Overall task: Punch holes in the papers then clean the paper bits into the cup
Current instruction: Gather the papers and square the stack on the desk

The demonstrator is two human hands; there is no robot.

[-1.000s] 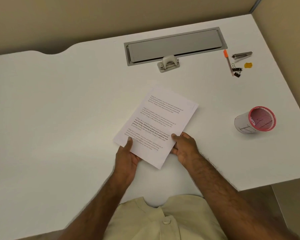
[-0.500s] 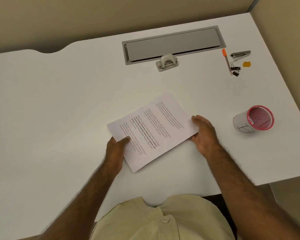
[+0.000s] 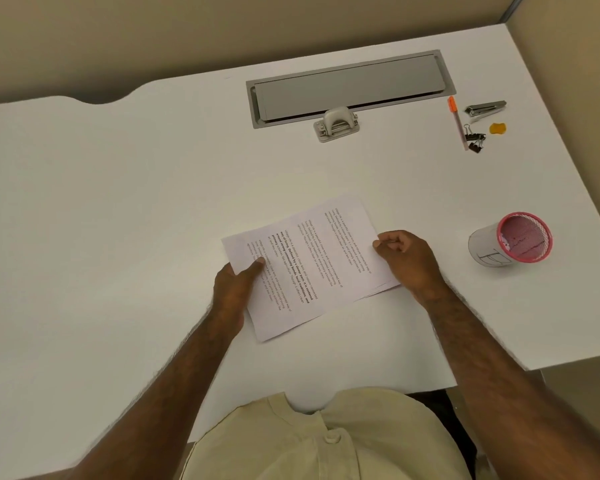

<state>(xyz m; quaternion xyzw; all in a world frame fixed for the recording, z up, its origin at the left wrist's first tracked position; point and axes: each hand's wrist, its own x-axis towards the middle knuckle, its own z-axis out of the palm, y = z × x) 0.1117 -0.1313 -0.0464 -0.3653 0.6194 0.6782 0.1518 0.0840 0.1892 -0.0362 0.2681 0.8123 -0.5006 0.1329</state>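
A thin stack of printed papers (image 3: pixel 309 265) lies turned sideways on the white desk (image 3: pixel 118 237), text running top to bottom. My left hand (image 3: pixel 234 285) grips its left edge, thumb on top. My right hand (image 3: pixel 407 258) pinches the right edge with curled fingers. A grey hole punch (image 3: pixel 336 124) stands at the back, in front of the grey cable tray, apart from both hands. A pink mesh cup (image 3: pixel 511 242) wrapped in white paper lies tilted to the right of my right hand.
A grey cable tray lid (image 3: pixel 350 86) is set into the desk at the back. At the back right lie an orange pen (image 3: pixel 457 121), a stapler (image 3: pixel 485 108), binder clips (image 3: pixel 474 140) and a small yellow object (image 3: pixel 497 128). The desk's right edge is near the cup.
The papers have been rotated from nearly upright to sideways. My right hand moved from the bottom edge up to the right edge; my left hand shifted left along the edge.
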